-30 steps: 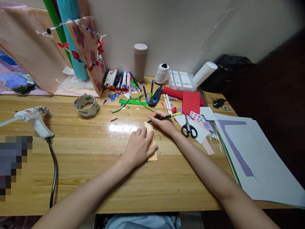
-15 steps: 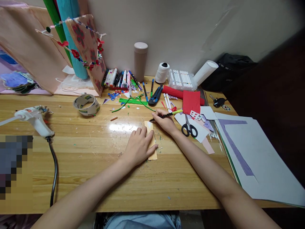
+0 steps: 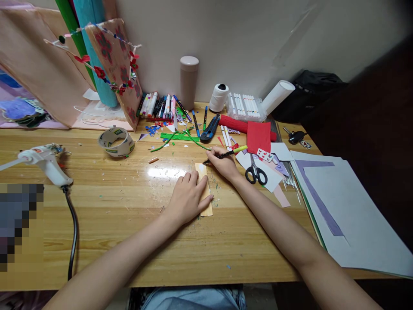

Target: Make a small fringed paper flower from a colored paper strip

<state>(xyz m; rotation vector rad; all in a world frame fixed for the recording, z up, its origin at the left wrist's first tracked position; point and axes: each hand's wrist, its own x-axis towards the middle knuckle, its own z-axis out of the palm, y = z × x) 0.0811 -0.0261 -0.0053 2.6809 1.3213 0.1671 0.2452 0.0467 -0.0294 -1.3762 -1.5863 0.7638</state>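
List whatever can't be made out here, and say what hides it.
All in the head view:
- Middle of the pale strip: hidden under the left hand.
- Part of the pen's barrel: covered by the right hand's fingers.
- Far end of the black cord: lost at the left forearm.
- Lower left item: masked by pixel blocks.
- White sheets: cut off by the right edge.
- Print on the tape roll: too small.

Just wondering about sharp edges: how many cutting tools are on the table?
2: the box cutter beside the red roll, and the black-handled scissors on paper scraps near the right hand. More may be hidden under the scraps.
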